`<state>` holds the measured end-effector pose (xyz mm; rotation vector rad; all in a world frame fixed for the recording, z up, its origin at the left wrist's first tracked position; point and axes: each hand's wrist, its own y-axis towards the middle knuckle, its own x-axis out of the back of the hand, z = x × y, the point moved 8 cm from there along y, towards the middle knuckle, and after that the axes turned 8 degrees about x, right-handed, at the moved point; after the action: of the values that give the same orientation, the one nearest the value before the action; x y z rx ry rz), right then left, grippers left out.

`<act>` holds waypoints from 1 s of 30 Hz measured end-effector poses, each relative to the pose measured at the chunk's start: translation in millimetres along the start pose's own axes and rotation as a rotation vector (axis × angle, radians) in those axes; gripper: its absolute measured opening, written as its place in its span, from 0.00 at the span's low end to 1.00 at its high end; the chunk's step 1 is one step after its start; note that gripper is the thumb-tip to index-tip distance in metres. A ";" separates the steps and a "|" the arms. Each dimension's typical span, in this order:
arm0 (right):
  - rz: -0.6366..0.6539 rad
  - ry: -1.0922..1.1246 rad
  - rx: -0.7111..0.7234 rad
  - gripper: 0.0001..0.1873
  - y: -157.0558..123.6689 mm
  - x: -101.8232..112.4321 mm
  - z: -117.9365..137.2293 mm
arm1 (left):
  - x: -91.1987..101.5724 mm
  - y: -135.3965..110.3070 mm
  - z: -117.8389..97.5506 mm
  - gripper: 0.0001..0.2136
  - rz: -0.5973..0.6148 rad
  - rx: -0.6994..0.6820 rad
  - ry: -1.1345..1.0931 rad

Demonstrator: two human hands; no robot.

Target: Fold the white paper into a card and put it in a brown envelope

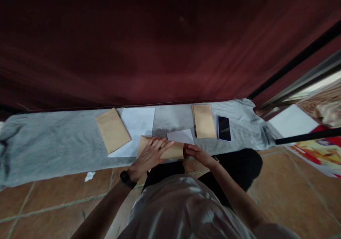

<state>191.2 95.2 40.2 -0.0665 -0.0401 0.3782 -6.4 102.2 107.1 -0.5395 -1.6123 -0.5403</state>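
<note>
A brown paper envelope [173, 152] lies crosswise at the front edge of the cloth-covered bench, close to my lap. My left hand [151, 153] rests on its left part, palm down with fingers stretched out. At the envelope's right end, my right hand [197, 154] has its thumb and fingers closed on the edge. Just beyond the envelope lies a small white sheet [182, 136], partly covered by it. A larger white sheet [138, 120] extends behind my left hand, its lower part overlapped by the envelope.
Another brown envelope [113, 130] lies on the left; a brown envelope stack [204, 121] and a phone [224, 128] lie on the right. Grey cloth [58, 139] covers the bench against a dark red panel [165, 54]. Crumpled tissue [90, 176] is on the tiled floor.
</note>
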 end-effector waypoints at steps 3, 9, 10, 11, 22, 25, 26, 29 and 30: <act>-0.199 -0.294 -0.031 0.18 6.8 27.2 -6.6 | -1.6 -6.9 24.1 0.41 -0.021 0.103 0.045; -0.444 -0.824 -0.085 0.30 13.3 35.2 -13.2 | -14.1 -18.8 55.9 0.46 -0.053 0.240 0.073; -0.457 -0.935 -0.103 0.32 14.6 31.1 -13.2 | -17.0 -20.4 58.5 0.46 -0.058 0.248 0.070; -0.466 -1.027 -0.124 0.33 15.9 27.3 -13.4 | -19.8 -21.9 60.8 0.46 -0.061 0.258 0.069; -0.666 -0.751 -0.075 0.17 10.4 42.0 -14.2 | -30.5 -32.0 69.3 0.47 -0.073 0.308 0.022; -0.667 -0.653 -0.018 0.10 5.6 47.7 -10.5 | -30.0 -32.1 68.7 0.46 -0.080 0.311 0.011; -0.667 -0.611 0.007 0.08 3.9 50.5 -8.0 | -30.2 -32.2 68.7 0.46 -0.082 0.312 0.009; -0.675 -0.487 0.079 0.08 -0.9 60.8 2.1 | -32.8 -32.3 69.7 0.47 -0.079 0.328 0.013; -0.682 -0.452 0.098 0.08 -2.2 64.1 5.4 | -34.0 -32.3 70.1 0.48 -0.077 0.334 0.016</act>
<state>251.2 117.2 47.4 0.1308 -0.4782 -0.2936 -77.4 119.9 65.1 -0.2240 -1.6693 -0.3207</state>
